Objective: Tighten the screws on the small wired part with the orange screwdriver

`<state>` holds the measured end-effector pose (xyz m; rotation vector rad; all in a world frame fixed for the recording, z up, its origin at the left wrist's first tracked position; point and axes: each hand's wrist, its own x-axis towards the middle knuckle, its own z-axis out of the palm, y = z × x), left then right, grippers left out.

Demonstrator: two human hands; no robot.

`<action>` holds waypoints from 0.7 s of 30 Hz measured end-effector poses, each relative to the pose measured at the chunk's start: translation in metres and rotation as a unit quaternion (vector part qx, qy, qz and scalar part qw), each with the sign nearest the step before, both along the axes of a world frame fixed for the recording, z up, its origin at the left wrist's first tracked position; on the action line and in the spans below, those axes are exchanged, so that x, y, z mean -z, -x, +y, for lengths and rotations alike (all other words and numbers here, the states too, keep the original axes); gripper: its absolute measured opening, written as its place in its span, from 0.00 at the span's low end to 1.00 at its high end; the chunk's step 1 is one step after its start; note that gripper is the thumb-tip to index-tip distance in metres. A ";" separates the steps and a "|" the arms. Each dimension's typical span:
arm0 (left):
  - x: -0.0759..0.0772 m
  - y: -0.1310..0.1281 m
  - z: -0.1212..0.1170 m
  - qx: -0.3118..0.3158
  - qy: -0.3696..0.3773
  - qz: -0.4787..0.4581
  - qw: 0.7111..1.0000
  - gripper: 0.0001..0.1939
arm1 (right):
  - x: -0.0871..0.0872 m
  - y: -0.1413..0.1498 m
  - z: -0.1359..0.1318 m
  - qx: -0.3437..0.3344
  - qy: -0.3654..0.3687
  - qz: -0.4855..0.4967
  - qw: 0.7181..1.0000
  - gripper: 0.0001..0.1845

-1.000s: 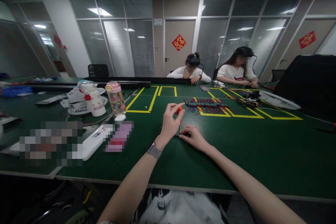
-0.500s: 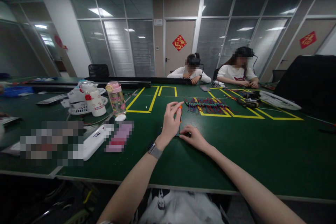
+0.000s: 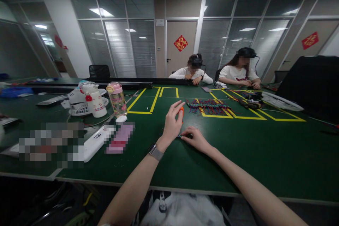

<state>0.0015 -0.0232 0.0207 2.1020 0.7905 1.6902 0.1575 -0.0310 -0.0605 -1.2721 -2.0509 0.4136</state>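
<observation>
My left hand (image 3: pixel 172 123), with a watch at its wrist, is closed on a screwdriver (image 3: pixel 182 112) with an orange handle. The tool stands upright, its thin shaft pointing down at the table. At its tip lies a small greenish part (image 3: pixel 179 136), too small to make out well. My right hand (image 3: pixel 195 139) rests low on the table with thumb and fingertips pinched at that part, holding it under the tip. Just beyond my hands lies a long row of small green boards with red and blue wires (image 3: pixel 209 106).
On the left stand a pink-lidded bottle (image 3: pixel 117 99), a white jug (image 3: pixel 95 101) and a long white case (image 3: pixel 96 144). A white basket (image 3: pixel 282 101) and dark tools (image 3: pixel 250 103) lie at the right. Two people sit across the green table (image 3: pixel 265 162).
My left fingers have shifted very slightly around the orange handle. My right hand and the small part stay in place.
</observation>
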 end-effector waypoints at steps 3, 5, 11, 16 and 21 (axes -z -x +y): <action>0.000 0.000 0.000 -0.004 0.006 -0.015 1.000 0.15 | 0.001 0.000 0.001 -0.002 0.001 -0.001 1.000 0.07; 0.000 0.000 -0.001 -0.029 0.009 -0.017 0.999 0.13 | 0.002 -0.001 0.002 -0.002 0.001 -0.001 1.000 0.07; 0.000 0.000 -0.002 -0.020 0.012 -0.011 1.000 0.13 | 0.002 0.000 0.001 -0.002 -0.001 0.001 1.000 0.06; 0.001 -0.001 0.001 0.036 0.027 -0.005 0.999 0.14 | 0.000 0.000 -0.001 -0.004 -0.001 -0.002 1.000 0.06; 0.001 0.000 -0.001 -0.017 0.022 -0.007 1.000 0.11 | 0.002 0.000 0.001 -0.002 -0.004 -0.007 1.000 0.06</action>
